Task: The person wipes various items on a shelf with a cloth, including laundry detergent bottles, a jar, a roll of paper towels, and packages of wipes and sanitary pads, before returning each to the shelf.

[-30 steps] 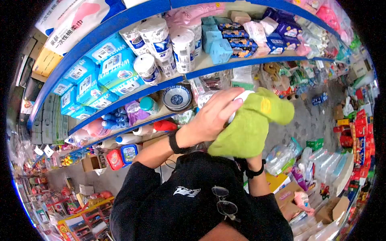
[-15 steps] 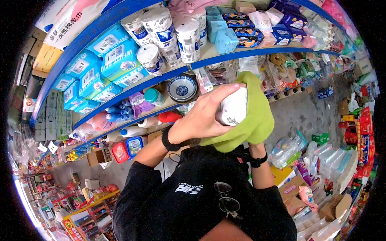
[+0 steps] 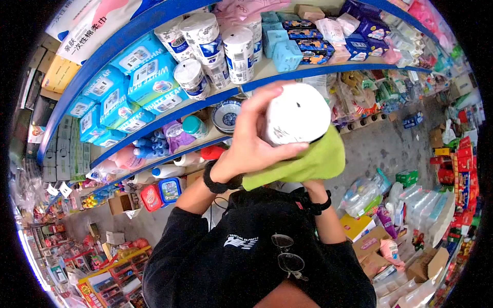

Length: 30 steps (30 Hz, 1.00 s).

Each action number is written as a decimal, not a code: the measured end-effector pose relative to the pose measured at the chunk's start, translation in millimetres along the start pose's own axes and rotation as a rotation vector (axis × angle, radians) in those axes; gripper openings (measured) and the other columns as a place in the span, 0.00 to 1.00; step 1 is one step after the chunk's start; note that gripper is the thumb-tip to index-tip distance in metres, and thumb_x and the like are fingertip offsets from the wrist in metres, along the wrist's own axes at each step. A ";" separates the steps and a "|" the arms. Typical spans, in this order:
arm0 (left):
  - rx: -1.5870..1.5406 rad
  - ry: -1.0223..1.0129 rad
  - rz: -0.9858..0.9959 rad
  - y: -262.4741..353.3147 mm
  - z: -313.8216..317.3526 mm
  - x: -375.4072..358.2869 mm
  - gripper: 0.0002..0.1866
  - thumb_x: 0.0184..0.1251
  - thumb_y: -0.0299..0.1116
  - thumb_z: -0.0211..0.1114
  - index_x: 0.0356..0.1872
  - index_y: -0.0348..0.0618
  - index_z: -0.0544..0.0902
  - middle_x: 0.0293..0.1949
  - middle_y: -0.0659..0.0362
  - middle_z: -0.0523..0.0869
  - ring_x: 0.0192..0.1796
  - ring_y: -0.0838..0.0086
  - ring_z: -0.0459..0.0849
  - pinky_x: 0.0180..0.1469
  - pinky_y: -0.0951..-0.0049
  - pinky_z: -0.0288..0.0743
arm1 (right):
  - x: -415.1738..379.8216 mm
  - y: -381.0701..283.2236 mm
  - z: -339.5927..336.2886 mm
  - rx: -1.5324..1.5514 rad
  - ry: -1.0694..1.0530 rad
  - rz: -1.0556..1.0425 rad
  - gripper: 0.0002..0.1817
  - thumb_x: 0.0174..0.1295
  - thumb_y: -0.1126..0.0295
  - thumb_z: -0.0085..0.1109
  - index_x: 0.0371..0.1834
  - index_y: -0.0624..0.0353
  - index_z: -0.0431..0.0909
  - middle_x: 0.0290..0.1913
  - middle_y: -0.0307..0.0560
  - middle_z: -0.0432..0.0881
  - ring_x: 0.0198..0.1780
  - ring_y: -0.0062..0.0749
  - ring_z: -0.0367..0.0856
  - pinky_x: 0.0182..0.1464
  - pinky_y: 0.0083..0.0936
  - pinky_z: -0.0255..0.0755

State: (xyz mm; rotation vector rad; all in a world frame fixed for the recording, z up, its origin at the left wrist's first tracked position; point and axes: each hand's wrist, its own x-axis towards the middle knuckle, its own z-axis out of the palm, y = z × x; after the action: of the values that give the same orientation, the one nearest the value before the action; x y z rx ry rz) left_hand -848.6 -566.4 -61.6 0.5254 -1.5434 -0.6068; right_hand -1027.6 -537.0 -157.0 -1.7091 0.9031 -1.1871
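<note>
My left hand [image 3: 247, 141] is wrapped round a white toilet paper roll [image 3: 300, 114], thumb below and fingers above. The roll's round end with a small dark hole in its middle faces me. Just beneath it a lime-green cloth [image 3: 313, 160] spreads out, lying over my right hand [image 3: 312, 185]. My right hand holds the cloth up from below, and its fingers are hidden under it. Similar rolls with blue-and-white wrapping [image 3: 238, 54] stand on the shelf ahead.
A blue-edged shelf [image 3: 226, 90] curves across in front, with blue packs [image 3: 149, 77] at left and tissue boxes [image 3: 310, 46] at right. Lower down are a patterned bowl [image 3: 224, 116] and bottles. Cardboard boxes [image 3: 372, 242] and plastic-wrapped goods [image 3: 362, 192] lie on the floor at right.
The roll has come up out of the cloth's folds and turned its end towards me, with my left hand still round it. The cloth and my right hand have dropped a little and shifted left.
</note>
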 end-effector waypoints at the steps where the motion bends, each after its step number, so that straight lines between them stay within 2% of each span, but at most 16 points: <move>1: -0.036 0.044 -0.004 4.0 -4.9 4.6 0.49 0.41 0.28 0.78 0.63 0.44 0.54 0.60 0.43 0.67 0.61 0.58 0.71 0.61 0.59 0.68 | -0.9 1.5 0.0 0.017 -0.006 0.012 0.33 0.56 0.66 0.64 0.65 0.61 0.61 0.63 0.49 0.67 0.61 0.34 0.69 0.61 0.33 0.66; 4: -0.150 0.147 -0.055 16.7 -16.0 16.0 0.49 0.44 0.30 0.75 0.65 0.44 0.49 0.58 0.41 0.68 0.60 0.56 0.72 0.59 0.58 0.70 | -3.5 -0.3 -4.6 0.083 -0.021 0.056 0.34 0.56 0.66 0.64 0.65 0.61 0.61 0.64 0.49 0.66 0.61 0.34 0.68 0.61 0.33 0.65; 7: -0.219 0.135 -0.115 19.9 -18.9 16.5 0.50 0.45 0.33 0.74 0.66 0.44 0.47 0.57 0.40 0.69 0.59 0.55 0.72 0.58 0.58 0.71 | -6.6 -6.7 -12.1 0.132 -0.034 0.098 0.34 0.56 0.66 0.64 0.65 0.61 0.61 0.64 0.49 0.66 0.62 0.35 0.67 0.62 0.34 0.65; 9: -0.162 0.026 -0.093 9.6 -13.7 5.9 0.48 0.44 0.37 0.73 0.65 0.44 0.51 0.58 0.42 0.68 0.59 0.55 0.71 0.60 0.56 0.67 | -6.0 -9.0 -14.8 0.151 -0.041 0.112 0.34 0.56 0.66 0.64 0.65 0.61 0.61 0.64 0.49 0.66 0.62 0.35 0.67 0.62 0.34 0.64; 11: -0.004 -0.174 0.092 0.1 -1.0 2.1 0.45 0.46 0.38 0.72 0.65 0.45 0.55 0.58 0.44 0.69 0.60 0.57 0.71 0.61 0.57 0.64 | -5.4 -9.3 -15.5 0.175 -0.045 0.131 0.34 0.56 0.66 0.64 0.65 0.61 0.60 0.65 0.49 0.65 0.63 0.35 0.67 0.63 0.34 0.64; 13: -0.102 -0.242 0.101 -10.0 10.9 -4.6 0.44 0.46 0.38 0.72 0.65 0.45 0.57 0.57 0.45 0.71 0.61 0.58 0.70 0.62 0.58 0.64 | -5.2 -8.9 -18.7 0.211 -0.052 0.162 0.34 0.56 0.66 0.64 0.65 0.61 0.60 0.65 0.49 0.65 0.63 0.35 0.66 0.63 0.34 0.63; 14: -0.269 -0.209 0.006 -8.7 14.8 -8.0 0.46 0.46 0.39 0.73 0.66 0.46 0.56 0.57 0.45 0.71 0.61 0.59 0.70 0.62 0.60 0.63 | -4.6 -9.6 -22.5 0.243 -0.057 0.184 0.34 0.56 0.66 0.64 0.65 0.61 0.60 0.65 0.49 0.65 0.63 0.35 0.66 0.63 0.34 0.63; 18: -0.505 -0.209 -0.198 -2.8 -2.1 3.5 0.51 0.44 0.41 0.75 0.68 0.44 0.51 0.59 0.44 0.71 0.61 0.58 0.71 0.63 0.60 0.64 | -2.2 -5.1 -22.6 0.366 -0.115 0.266 0.35 0.56 0.65 0.64 0.66 0.61 0.60 0.66 0.50 0.64 0.64 0.36 0.66 0.64 0.34 0.62; 21: -0.648 -0.134 -0.263 8.5 -6.5 13.0 0.52 0.46 0.45 0.73 0.68 0.44 0.48 0.59 0.41 0.70 0.61 0.58 0.71 0.62 0.61 0.63 | -14.4 5.6 -12.2 0.569 -0.175 0.389 0.35 0.56 0.65 0.64 0.66 0.61 0.60 0.66 0.50 0.63 0.64 0.36 0.65 0.65 0.34 0.61; 22: -0.623 -0.173 -0.267 7.0 -9.1 13.7 0.52 0.48 0.46 0.71 0.69 0.44 0.47 0.59 0.40 0.70 0.61 0.58 0.71 0.63 0.62 0.62 | -16.7 7.6 -9.2 0.631 -0.176 0.433 0.35 0.56 0.65 0.64 0.66 0.61 0.60 0.66 0.50 0.63 0.64 0.36 0.65 0.65 0.34 0.61; 23: -0.651 -0.232 -0.227 1.2 -11.1 12.9 0.46 0.53 0.41 0.69 0.68 0.44 0.50 0.61 0.42 0.69 0.63 0.60 0.69 0.64 0.62 0.60 | -17.4 9.9 -5.9 0.661 -0.166 0.460 0.35 0.56 0.65 0.64 0.66 0.61 0.60 0.67 0.50 0.63 0.65 0.36 0.65 0.65 0.34 0.61; 24: -0.472 -0.218 -0.266 2.8 -15.4 10.2 0.43 0.55 0.39 0.67 0.68 0.43 0.52 0.62 0.44 0.67 0.64 0.61 0.68 0.65 0.63 0.59 | -18.1 9.8 -4.1 0.702 -0.164 0.503 0.35 0.56 0.65 0.64 0.66 0.61 0.59 0.67 0.50 0.63 0.65 0.37 0.64 0.65 0.34 0.61; 26: -0.187 -0.101 -0.250 1.2 -13.3 5.2 0.35 0.59 0.32 0.65 0.66 0.40 0.58 0.63 0.48 0.65 0.65 0.62 0.66 0.65 0.63 0.61 | -6.1 -7.7 -1.5 0.235 -0.081 0.145 0.40 0.48 0.59 0.69 0.63 0.63 0.63 0.61 0.55 0.70 0.60 0.41 0.71 0.60 0.32 0.65; 27: 0.048 -0.115 -0.194 1.2 -16.8 5.5 0.40 0.54 0.32 0.69 0.66 0.38 0.56 0.63 0.48 0.65 0.64 0.61 0.67 0.65 0.62 0.62 | 5.9 -19.3 -4.4 -0.065 -0.068 -0.050 0.41 0.45 0.58 0.71 0.61 0.64 0.64 0.59 0.56 0.72 0.58 0.41 0.73 0.58 0.31 0.67; 28: 0.131 -0.109 -0.181 6.1 -14.4 3.2 0.44 0.51 0.33 0.72 0.66 0.37 0.56 0.63 0.47 0.64 0.64 0.60 0.67 0.64 0.62 0.63 | 6.5 -6.2 -9.1 -0.238 0.062 -0.036 0.44 0.40 0.55 0.73 0.61 0.64 0.65 0.56 0.55 0.75 0.54 0.42 0.75 0.56 0.31 0.68; 30: 0.142 -0.035 -0.227 22.6 2.4 -7.3 0.54 0.41 0.36 0.79 0.67 0.35 0.52 0.63 0.44 0.62 0.65 0.58 0.65 0.64 0.62 0.63 | 1.8 3.6 -13.6 -0.197 0.069 0.070 0.40 0.44 0.59 0.72 0.61 0.63 0.66 0.57 0.53 0.74 0.56 0.40 0.74 0.58 0.31 0.68</move>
State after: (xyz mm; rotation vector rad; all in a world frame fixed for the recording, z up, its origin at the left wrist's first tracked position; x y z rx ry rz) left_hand -849.9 -544.4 -52.2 0.8091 -1.5793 -0.6849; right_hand -1040.4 -543.2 -157.0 -1.7840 1.1449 -1.1470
